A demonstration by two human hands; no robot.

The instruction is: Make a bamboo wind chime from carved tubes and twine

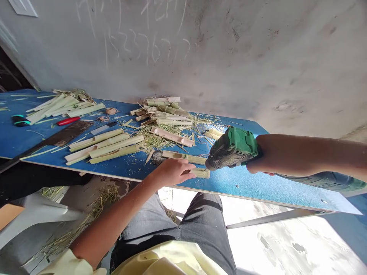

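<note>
Here I am at the blue table (pixel 249 187), drill (pixel 233 148) up, right of centre in the frame! My right hand (pixel 258 154) is wrapped around its handle, the green and black body pointing left and the dark nose angled down at the bamboo. Whether my finger is squeezing the trigger, I can't tell; my own hand hides it.

Over to my left hand (pixel 172 172), just below the middle of the frame: thumb and fingers pinch the left end of a short bamboo piece (pixel 201 173), which lies close to the table's near edge. The drill's nose is right by that piece's right end, though I can't make out whether they touch. Just behind lies a longer split length (pixel 196 159), its right end close to the nose too.

Look further back, and a bamboo pile (pixel 172 110) sits at top centre of the table, with shavings (pixel 155 139) spilling around it and a pinkish half-tube (pixel 172 136) in front. Left of centre, split pieces (pixel 106 147) lie side by side on a slant. Beyond them, a broad dark blade (pixel 71 133) stretches out near a red handle (pixel 68 121), and another bamboo heap (pixel 65 105) fills the table's upper left!
</note>
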